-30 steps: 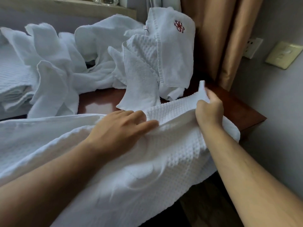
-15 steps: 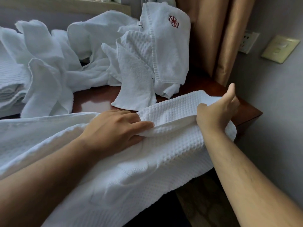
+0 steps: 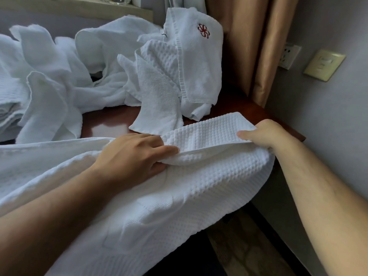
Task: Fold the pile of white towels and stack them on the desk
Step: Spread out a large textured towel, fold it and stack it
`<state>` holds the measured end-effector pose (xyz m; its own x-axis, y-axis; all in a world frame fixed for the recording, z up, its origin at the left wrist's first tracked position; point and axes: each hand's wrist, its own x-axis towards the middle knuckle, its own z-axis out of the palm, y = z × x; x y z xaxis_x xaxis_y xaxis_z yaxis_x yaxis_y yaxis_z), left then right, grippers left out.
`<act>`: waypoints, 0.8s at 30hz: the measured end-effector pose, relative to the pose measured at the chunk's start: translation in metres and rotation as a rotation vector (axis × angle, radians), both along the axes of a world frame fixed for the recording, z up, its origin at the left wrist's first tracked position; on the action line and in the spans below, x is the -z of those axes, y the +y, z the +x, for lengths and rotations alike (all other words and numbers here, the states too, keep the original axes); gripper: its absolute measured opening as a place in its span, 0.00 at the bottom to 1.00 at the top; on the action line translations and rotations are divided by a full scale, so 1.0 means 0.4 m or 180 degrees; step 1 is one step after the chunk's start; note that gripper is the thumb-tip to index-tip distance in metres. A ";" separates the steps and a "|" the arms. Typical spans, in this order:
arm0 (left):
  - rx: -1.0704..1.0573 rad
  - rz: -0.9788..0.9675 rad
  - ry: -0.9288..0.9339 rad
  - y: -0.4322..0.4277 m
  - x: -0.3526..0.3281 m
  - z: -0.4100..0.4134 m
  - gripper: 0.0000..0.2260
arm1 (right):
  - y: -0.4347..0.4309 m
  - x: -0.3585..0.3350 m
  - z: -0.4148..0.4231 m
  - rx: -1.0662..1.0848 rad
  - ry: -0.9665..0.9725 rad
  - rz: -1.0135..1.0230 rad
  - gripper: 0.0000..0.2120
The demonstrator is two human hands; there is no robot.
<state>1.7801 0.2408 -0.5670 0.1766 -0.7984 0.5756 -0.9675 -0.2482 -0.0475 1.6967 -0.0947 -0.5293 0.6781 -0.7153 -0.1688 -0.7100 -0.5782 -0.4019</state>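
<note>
A large white waffle-weave towel (image 3: pixel 199 182) lies across the near edge of the dark wooden desk (image 3: pixel 245 108) and hangs over its front. My left hand (image 3: pixel 133 156) pinches a fold of its upper edge near the middle. My right hand (image 3: pixel 266 134) grips the same folded edge at the right end, thumb on top. Behind them, a loose pile of white towels (image 3: pixel 89 76) covers the desk's back, one with a red emblem (image 3: pixel 203 30) draped upright.
A folded stack of white cloth (image 3: pixel 8 108) sits at the far left. Tan curtains (image 3: pixel 258 46) hang at the back right beside a grey wall with a socket (image 3: pixel 288 55) and a switch plate (image 3: pixel 323 64). The desk's right corner ends near my right hand.
My right hand has lowered the towel corner it held up and laid that edge flat on the desk, thumb now closed onto it. My left hand has stayed put.
</note>
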 end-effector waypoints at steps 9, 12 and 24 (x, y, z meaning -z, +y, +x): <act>0.0043 -0.0025 -0.0056 0.003 -0.003 -0.004 0.14 | -0.048 -0.030 -0.012 -0.0241 -0.0952 0.2166 0.14; 0.0056 -0.0026 -0.0046 0.005 -0.002 -0.003 0.14 | -0.056 -0.026 -0.024 -0.0395 -0.1005 0.2454 0.17; 0.0064 -0.0046 -0.0039 0.008 -0.001 0.002 0.16 | -0.034 -0.052 0.006 -0.0628 -0.0905 -0.0401 0.06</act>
<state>1.7809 0.2440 -0.5668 0.1533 -0.7933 0.5891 -0.9717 -0.2294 -0.0560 1.6992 -0.1084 -0.5084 0.8123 -0.5693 0.1272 -0.4501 -0.7503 -0.4841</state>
